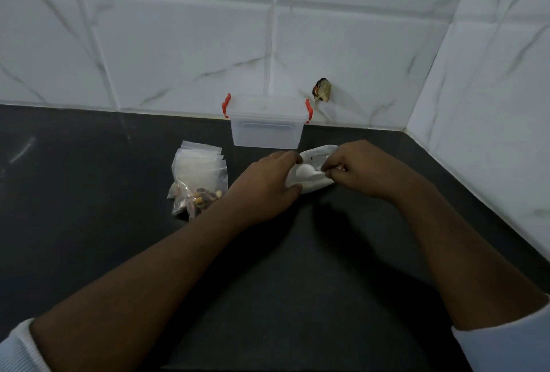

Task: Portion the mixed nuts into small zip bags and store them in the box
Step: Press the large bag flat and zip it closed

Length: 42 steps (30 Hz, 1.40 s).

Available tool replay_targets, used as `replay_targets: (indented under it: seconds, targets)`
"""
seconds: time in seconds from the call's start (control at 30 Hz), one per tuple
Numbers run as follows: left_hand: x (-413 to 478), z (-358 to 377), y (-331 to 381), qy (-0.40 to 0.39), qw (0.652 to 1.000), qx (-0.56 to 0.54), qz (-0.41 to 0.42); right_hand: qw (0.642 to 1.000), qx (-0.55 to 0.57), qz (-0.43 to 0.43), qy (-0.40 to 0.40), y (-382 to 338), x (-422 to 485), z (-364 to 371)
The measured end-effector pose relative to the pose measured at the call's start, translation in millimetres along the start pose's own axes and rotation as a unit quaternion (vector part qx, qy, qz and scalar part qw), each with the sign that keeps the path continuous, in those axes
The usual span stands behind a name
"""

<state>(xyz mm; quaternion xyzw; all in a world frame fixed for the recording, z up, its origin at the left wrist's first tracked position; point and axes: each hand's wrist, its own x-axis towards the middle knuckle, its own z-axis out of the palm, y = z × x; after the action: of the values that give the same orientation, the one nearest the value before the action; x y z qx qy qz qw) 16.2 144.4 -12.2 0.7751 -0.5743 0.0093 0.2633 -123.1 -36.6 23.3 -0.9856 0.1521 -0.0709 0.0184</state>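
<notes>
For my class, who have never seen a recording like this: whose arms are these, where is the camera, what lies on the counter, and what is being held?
There is no machine here. One camera is worn on a person's head and looks forward and down, so the two arms reaching in from the bottom are that person's own.

The surface is a dark counter in a corner of white tiled wall. At the back stands a clear plastic box with its lid on and red clips at both ends. To its left lies a pile of small zip bags; the nearest one holds mixed nuts.

In front of the box, the left hand grips a white bag and the right hand pinches its edge. What is inside it cannot be seen.
</notes>
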Motion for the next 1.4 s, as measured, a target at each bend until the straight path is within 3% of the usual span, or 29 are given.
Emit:
replay_targets:
  seconds: [0.13,0.27,0.33,0.63,0.77,0.83,1.27,1.4]
  targets:
    - [-0.9,2.1,1.2,0.006,1.000,0.002,-0.010,1.000,0.026,0.001,0.014,-4.1,-5.0,-6.7]
    - [-0.4,0.6,-0.9,0.016,0.999,0.021,-0.026,0.960,0.137,0.022,0.242,7.0,-19.2,-25.7]
    - [0.8,-0.4,-1.9,0.010,0.998,0.036,-0.041,0.948,0.135,0.073,0.279,15.0,-9.1,-19.7]
    - [6.6,3.3,-4.9,-0.007,0.994,0.104,-0.033,0.967,0.032,0.155,0.200,52.4,93.7,30.3]
    - [11.7,4.5,-9.5,-0.001,0.993,0.111,-0.040,0.987,0.026,0.148,0.054,59.0,119.3,44.6]
    - [13.4,5.0,-11.2,0.000,0.993,0.112,-0.046,0.989,0.029,0.144,0.020,62.6,125.7,50.6]
    - [13.2,6.8,-10.8,-0.009,0.992,0.116,-0.045,0.989,0.060,0.133,0.035,66.5,120.9,54.1]
    - [13.3,5.2,-9.9,-0.011,0.992,0.122,-0.043,0.985,0.083,0.129,0.079,60.8,113.9,48.2]
